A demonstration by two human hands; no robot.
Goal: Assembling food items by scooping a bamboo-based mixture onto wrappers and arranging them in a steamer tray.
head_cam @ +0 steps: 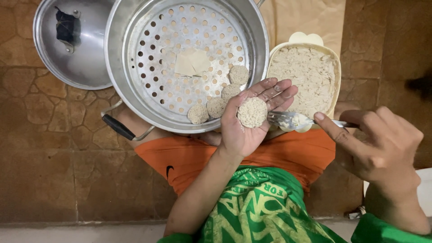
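My left hand (245, 121) is palm up and cups a round, pale dumpling (252, 112) filled with minced mixture. My right hand (382, 144) grips a metal fork (292, 119) whose tines lie beside the dumpling. Just behind the hands is a cream container (335, 58) full of pale minced filling. A large metal steamer pot (114, 54) with a perforated tray holds several finished dumplings (218, 105) along its near right edge and a stack of square wrappers (192, 62) in the middle.
The steamer's metal lid (76, 54) lies upside down at the upper left on a brown stone-patterned floor. A black pot handle (118, 127) sticks out toward me. My orange shorts and green shirt fill the bottom of the view.
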